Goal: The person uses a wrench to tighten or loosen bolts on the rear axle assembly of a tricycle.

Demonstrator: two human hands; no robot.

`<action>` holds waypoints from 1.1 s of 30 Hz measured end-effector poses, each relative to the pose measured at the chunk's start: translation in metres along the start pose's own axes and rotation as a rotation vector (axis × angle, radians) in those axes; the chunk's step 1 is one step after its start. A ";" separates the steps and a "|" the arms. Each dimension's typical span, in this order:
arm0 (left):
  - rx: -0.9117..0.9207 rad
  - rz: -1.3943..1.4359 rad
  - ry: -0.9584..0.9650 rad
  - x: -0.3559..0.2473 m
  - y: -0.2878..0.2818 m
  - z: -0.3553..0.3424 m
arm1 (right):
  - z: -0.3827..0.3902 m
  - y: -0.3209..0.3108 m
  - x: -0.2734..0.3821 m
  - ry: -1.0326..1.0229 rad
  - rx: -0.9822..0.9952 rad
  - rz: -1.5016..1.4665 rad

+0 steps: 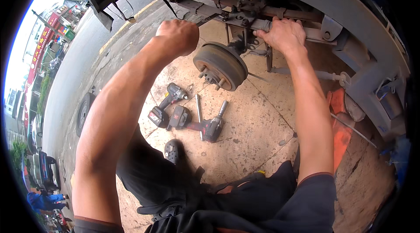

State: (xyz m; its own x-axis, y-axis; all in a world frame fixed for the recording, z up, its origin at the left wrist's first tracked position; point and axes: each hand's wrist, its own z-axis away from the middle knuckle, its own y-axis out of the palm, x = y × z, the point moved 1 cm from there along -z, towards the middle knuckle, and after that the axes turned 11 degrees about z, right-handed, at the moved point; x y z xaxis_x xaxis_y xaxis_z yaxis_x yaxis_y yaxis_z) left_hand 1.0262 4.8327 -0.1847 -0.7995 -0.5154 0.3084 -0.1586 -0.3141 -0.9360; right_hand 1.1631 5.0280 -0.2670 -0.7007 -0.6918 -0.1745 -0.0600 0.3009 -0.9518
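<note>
My left hand is a closed fist at the end of a thin dark metal bar, perhaps a wrench handle, whose far end reaches toward the bolts of the spring clamp. Most of the bar is hidden by the fist. To the right, my right hand lies over the leaf spring with its fingers curled round it. Between and below both hands hangs a rusty brake drum with wheel studs facing me.
Two cordless impact wrenches and a long chrome bar lie on the tiled floor. The vehicle's grey body edge arches overhead. An orange object and a thin rod are at right; a tyre stands left.
</note>
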 end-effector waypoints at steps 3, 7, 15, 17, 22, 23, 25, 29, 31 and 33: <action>-0.097 -0.017 0.079 0.011 -0.011 -0.002 | 0.001 -0.006 0.000 0.009 0.027 -0.023; -0.266 -0.043 0.122 0.016 0.009 -0.009 | 0.004 -0.002 -0.006 0.034 0.018 0.038; -0.415 0.023 0.230 0.077 0.014 -0.063 | 0.001 0.007 -0.002 0.052 -0.114 0.094; -0.516 0.088 0.319 0.099 0.041 -0.089 | 0.000 0.006 0.000 0.062 -0.108 0.092; -0.488 0.083 0.410 0.123 0.065 -0.125 | -0.002 -0.005 0.009 0.051 -0.024 0.104; -0.489 0.055 0.427 0.123 0.066 -0.131 | -0.001 -0.006 0.009 0.054 -0.030 0.105; -0.501 0.050 0.477 0.126 0.065 -0.143 | 0.000 -0.005 0.006 0.055 -0.041 0.106; -0.571 0.063 0.621 0.127 0.065 -0.164 | 0.000 -0.003 0.011 0.074 -0.053 0.169; -0.587 0.031 0.616 0.134 0.067 -0.183 | -0.004 -0.006 0.016 0.072 0.001 0.156; -0.495 -0.023 0.585 0.126 0.056 -0.188 | -0.002 -0.006 0.013 0.081 0.006 0.159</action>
State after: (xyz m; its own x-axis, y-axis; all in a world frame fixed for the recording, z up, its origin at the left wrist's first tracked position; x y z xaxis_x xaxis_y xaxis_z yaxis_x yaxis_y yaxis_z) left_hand 0.8078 4.9008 -0.2299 -0.9474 0.0358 0.3181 -0.3100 0.1448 -0.9396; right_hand 1.1530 5.0190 -0.2626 -0.7557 -0.5808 -0.3026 0.0602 0.3985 -0.9152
